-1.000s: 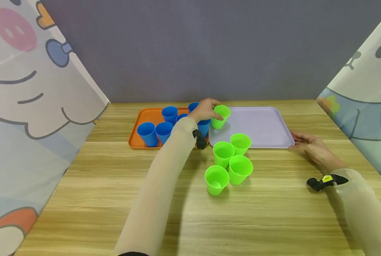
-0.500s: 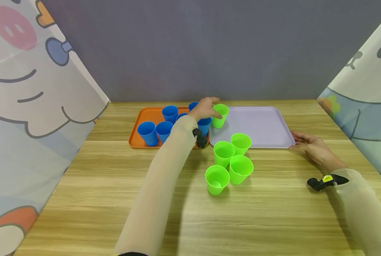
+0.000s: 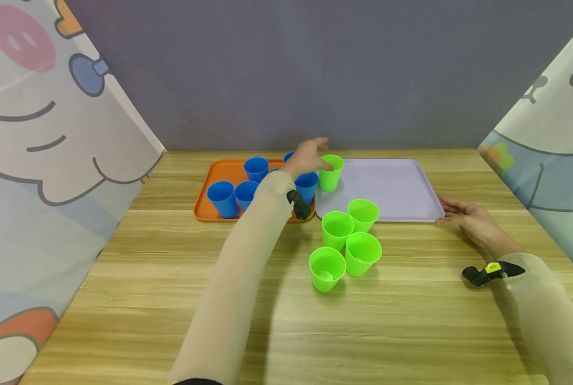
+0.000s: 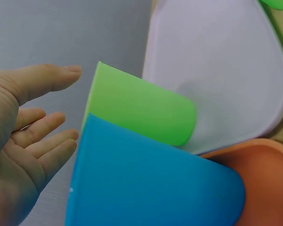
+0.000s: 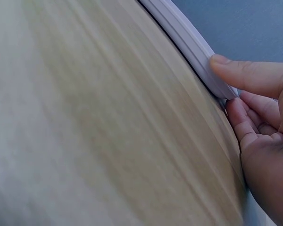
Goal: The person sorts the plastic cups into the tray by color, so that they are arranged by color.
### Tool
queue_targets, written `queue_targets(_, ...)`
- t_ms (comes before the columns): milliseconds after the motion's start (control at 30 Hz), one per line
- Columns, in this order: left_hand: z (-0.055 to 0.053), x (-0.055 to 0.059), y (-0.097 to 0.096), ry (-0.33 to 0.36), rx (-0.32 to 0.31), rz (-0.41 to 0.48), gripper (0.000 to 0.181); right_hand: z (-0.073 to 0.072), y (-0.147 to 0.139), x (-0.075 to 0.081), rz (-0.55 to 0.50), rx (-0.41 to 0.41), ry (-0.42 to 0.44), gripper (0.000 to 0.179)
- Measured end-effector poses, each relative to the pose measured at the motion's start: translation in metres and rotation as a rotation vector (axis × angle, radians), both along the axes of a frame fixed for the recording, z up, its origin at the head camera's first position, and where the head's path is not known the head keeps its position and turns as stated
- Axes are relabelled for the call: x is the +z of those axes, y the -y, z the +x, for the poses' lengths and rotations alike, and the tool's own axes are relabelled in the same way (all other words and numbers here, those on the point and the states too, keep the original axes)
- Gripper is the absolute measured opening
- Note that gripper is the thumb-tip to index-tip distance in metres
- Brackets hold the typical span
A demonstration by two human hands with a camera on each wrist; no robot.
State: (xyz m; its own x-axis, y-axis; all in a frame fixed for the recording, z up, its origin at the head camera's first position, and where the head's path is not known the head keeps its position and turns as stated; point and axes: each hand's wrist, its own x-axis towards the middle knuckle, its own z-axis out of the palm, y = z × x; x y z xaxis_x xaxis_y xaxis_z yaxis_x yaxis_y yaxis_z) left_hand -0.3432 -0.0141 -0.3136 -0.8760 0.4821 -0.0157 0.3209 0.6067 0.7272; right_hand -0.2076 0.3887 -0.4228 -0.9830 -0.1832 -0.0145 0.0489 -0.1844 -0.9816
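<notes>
My left hand (image 3: 308,159) hovers at the rim of a green cup (image 3: 332,177), which stands upright in the left end of the pale lilac tray (image 3: 387,187). In the left wrist view, the left hand (image 4: 23,127) has its fingers spread and apart from the green cup (image 4: 141,106); a blue cup (image 4: 155,179) stands beside that cup. At the tray's near right corner is my right hand (image 3: 476,224). The right wrist view has its thumb (image 5: 247,75) on the tray rim (image 5: 193,42) and the other fingers bent against the corner, pinching it.
Several blue cups (image 3: 222,199) stand in an orange tray (image 3: 229,170) left of the lilac one, partly hidden by the left arm. Several green cups (image 3: 327,270) are grouped on the wooden table (image 3: 411,310) in front of the lilac tray. A grey wall (image 3: 286,75) rises behind.
My left hand has let go of the green cup and lifted slightly off it, its fingers opening. The cup stays in the lilac tray. My right hand has kept its place at the corner.
</notes>
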Motion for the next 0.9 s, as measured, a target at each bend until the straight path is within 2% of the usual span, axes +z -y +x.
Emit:
queue_targets(333, 0.004, 0.014, 0.002, -0.029, 0.009, 0.096, 0.086, -0.001, -0.003, -0.002, -0.049, 0.027, -0.012, 0.053)
queue_targets(700, 0.030, 0.025, 0.011, -0.127, -0.056, 0.205, 0.080, -0.002, -0.003, -0.003, -0.042, 0.014, -0.012, 0.055)
queue_targets(900, 0.047, 0.025, 0.016, -0.136, -0.099, 0.254, 0.076, -0.002, -0.002, -0.002, -0.040, 0.000, -0.011, 0.056)
